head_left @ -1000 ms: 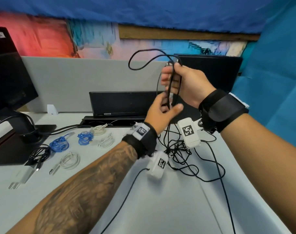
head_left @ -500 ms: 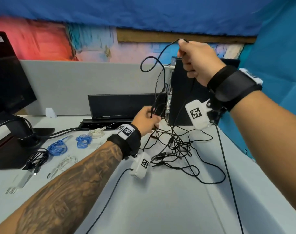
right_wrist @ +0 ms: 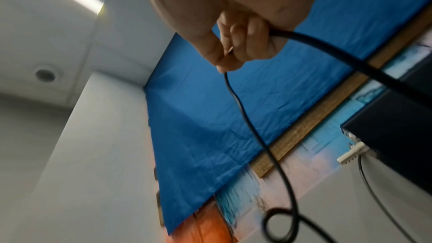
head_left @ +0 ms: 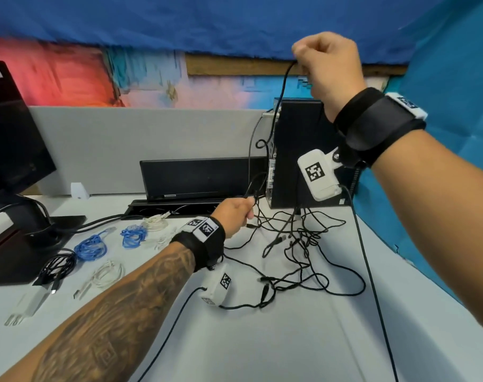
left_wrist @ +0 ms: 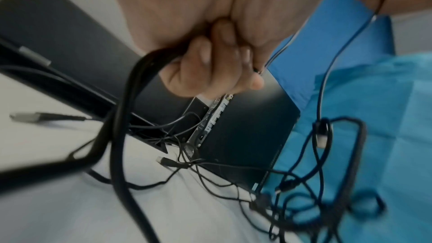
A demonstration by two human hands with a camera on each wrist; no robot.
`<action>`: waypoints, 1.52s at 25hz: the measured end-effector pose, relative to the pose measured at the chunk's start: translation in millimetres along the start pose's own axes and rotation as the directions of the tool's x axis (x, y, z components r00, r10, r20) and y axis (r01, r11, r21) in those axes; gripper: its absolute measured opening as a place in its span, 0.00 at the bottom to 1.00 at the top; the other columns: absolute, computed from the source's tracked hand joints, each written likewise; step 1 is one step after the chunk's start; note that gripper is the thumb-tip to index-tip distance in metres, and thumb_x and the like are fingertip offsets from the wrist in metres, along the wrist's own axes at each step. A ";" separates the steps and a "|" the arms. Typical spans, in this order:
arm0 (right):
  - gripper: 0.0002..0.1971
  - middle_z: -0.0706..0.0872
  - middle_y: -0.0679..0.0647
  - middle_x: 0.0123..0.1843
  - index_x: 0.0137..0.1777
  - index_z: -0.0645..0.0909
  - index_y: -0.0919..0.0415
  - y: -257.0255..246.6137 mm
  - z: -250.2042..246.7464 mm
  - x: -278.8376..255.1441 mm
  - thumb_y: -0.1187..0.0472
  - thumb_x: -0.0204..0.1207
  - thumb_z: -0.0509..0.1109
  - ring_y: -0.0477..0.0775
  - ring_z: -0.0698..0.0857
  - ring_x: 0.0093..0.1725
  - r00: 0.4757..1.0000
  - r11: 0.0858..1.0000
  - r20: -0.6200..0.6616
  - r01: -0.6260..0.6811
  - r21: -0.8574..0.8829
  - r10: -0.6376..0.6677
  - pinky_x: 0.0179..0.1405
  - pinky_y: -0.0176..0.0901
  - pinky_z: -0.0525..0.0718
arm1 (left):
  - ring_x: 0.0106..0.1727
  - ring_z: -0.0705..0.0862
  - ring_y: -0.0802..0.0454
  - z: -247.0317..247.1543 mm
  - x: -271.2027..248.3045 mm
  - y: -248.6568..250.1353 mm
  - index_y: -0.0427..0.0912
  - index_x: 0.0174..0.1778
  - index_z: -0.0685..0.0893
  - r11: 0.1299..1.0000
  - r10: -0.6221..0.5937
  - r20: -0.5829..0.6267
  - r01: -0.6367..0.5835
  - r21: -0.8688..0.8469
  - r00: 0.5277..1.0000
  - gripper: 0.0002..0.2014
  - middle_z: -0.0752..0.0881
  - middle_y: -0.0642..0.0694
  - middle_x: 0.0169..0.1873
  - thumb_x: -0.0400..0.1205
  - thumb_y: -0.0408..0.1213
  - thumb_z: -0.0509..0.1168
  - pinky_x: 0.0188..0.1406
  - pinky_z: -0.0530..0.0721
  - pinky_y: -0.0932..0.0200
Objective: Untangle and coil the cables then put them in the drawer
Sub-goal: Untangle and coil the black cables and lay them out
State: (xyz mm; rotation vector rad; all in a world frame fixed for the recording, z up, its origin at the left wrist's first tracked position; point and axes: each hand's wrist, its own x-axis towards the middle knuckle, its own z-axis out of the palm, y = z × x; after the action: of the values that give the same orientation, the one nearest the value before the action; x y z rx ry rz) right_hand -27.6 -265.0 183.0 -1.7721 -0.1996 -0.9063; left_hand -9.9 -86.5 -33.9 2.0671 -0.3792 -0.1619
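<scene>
A tangle of thin black cables (head_left: 298, 244) lies on the white desk (head_left: 262, 340) in front of a black computer tower (head_left: 298, 150). My right hand (head_left: 327, 64) is raised high and pinches one black cable (head_left: 279, 106) that hangs down into the tangle; its fingers (right_wrist: 243, 43) curl round the cable (right_wrist: 254, 132). Low by the tangle's left side, my left hand (head_left: 236, 213) grips black cable strands (head_left: 255, 183). The left wrist view shows its fingers (left_wrist: 210, 66) curled round the strands (left_wrist: 140, 69).
Coiled blue cables (head_left: 92, 246), white cables (head_left: 107, 274) and a black cable bundle (head_left: 56, 267) lie on the desk's left. A monitor (head_left: 11, 139) stands far left, a flat black device (head_left: 196, 177) at the back. Grey partition (head_left: 141, 139) behind.
My right hand has risen up and to the right, drawing one cable out of the tangle. My left hand has dropped toward the desk, still gripping strands.
</scene>
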 end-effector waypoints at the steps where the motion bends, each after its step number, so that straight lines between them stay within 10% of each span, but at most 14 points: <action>1: 0.08 0.87 0.45 0.37 0.49 0.84 0.55 1.5 -1.5 -0.1 0.65 0.82 0.65 0.39 0.78 0.29 0.999 0.996 0.012 -0.052 0.067 0.052 0.24 0.30 0.72 | 0.24 0.67 0.54 -1.5 1.2 -1.7 0.44 0.36 0.78 0.996 -0.057 -0.008 0.056 -0.075 0.998 0.21 0.72 0.50 0.25 0.90 0.50 0.52 0.23 0.67 0.63; 7: 0.18 0.92 0.54 0.54 0.52 0.83 0.57 1.1 6.0 -12.2 0.75 0.80 0.55 0.45 0.79 0.28 0.953 0.944 0.219 -0.254 0.209 0.208 0.22 0.34 0.71 | 0.34 0.78 0.56 -4.3 -3.5 21.7 0.48 0.40 0.77 0.951 0.279 -0.465 -0.307 0.014 0.840 0.09 0.80 0.47 0.35 0.84 0.46 0.67 0.34 0.81 0.59; 13: 0.17 0.91 0.55 0.52 0.53 0.83 0.60 -10.5 15.2 -18.1 0.76 0.79 0.56 0.46 0.75 0.26 0.952 0.901 0.240 -0.267 0.342 0.190 0.21 0.36 0.65 | 0.38 0.86 0.55 18.0 -7.5 69.8 0.48 0.66 0.82 0.944 0.305 0.030 -0.297 -0.145 0.952 0.14 0.87 0.52 0.53 0.84 0.37 0.67 0.34 0.86 0.58; 16: 0.16 0.90 0.53 0.46 0.53 0.81 0.59 -16.5 2.7 -17.6 0.75 0.78 0.56 0.46 0.69 0.24 0.965 0.911 0.220 -0.213 0.352 0.141 0.19 0.36 0.60 | 0.41 0.84 0.59 19.0 -9.1 64.1 0.46 0.52 0.83 0.897 0.368 -0.299 -0.421 -0.137 0.881 0.05 0.86 0.51 0.45 0.82 0.38 0.69 0.43 0.87 0.63; 19: 0.15 0.88 0.50 0.42 0.57 0.79 0.58 -16.8 -5.8 -18.9 0.73 0.80 0.56 0.46 0.66 0.24 0.961 0.883 0.242 -0.228 0.411 0.136 0.20 0.37 0.59 | 0.50 0.81 0.55 -4.3 5.6 63.0 0.48 0.61 0.76 0.879 0.048 -0.564 -0.303 -0.368 0.825 0.21 0.80 0.47 0.56 0.77 0.44 0.76 0.44 0.84 0.65; 23: 0.16 0.87 0.50 0.40 0.61 0.82 0.60 -15.0 -1.5 -22.0 0.72 0.80 0.57 0.46 0.66 0.24 0.964 0.871 0.238 -0.219 0.440 0.122 0.20 0.37 0.58 | 0.37 0.80 0.55 -35.8 21.9 67.3 0.46 0.58 0.87 0.909 0.174 -0.262 -0.257 -0.327 0.949 0.10 0.87 0.47 0.49 0.82 0.43 0.71 0.35 0.82 0.57; 31: 0.11 0.80 0.48 0.35 0.50 0.85 0.55 49.5 18.6 -59.5 0.53 0.74 0.81 0.43 0.70 0.26 0.825 0.961 0.493 -0.223 -0.165 0.276 0.24 0.37 0.69 | 0.37 0.85 0.53 -59.5 17.4 92.5 0.41 0.47 0.89 0.769 0.233 -0.251 -0.336 -0.544 0.940 0.07 0.89 0.46 0.38 0.86 0.36 0.66 0.32 0.83 0.61; 38: 0.08 0.81 0.46 0.34 0.49 0.83 0.57 43.9 26.7 -61.1 0.53 0.83 0.72 0.43 0.72 0.29 0.854 0.973 0.467 -0.201 -0.110 0.229 0.26 0.36 0.69 | 0.46 0.82 0.60 -60.7 9.4 95.4 0.53 0.57 0.87 0.795 0.311 -0.311 -0.425 -0.432 0.898 0.09 0.87 0.56 0.46 0.82 0.46 0.69 0.47 0.77 0.58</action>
State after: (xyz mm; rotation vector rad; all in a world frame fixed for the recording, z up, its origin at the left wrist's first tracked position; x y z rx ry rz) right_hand -33.8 -241.9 106.8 -2.0037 -0.2858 -0.3014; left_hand -3.9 -83.8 79.4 1.4505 -0.5357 0.2004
